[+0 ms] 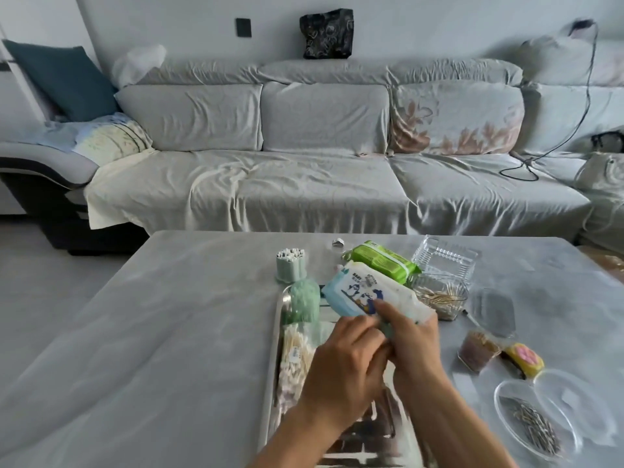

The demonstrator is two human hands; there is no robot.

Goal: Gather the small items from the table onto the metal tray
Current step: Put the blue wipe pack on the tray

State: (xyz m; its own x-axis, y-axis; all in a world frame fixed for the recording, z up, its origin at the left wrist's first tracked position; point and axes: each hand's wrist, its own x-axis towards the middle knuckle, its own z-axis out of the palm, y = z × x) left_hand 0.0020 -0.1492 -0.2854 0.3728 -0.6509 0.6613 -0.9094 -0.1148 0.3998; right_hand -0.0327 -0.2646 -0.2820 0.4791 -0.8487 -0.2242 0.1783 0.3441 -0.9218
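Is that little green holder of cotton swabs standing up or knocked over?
Upright: the green holder stands on the table, swab tips pointing up.

The metal tray [277, 336] is lying flat on the tabletop [169, 332], its long side running away from the viewer. Relative to the tray: a green bundle [302, 300] is lying at its far end, a bag of cotton swabs [295, 359] is resting along its left edge, and a blue-and-white wipes pack [364, 293] is being held tilted above its far right part. A green wipes pack [381, 261] is lying beyond it, and a swab holder [290, 265] is standing upright just past its far end.
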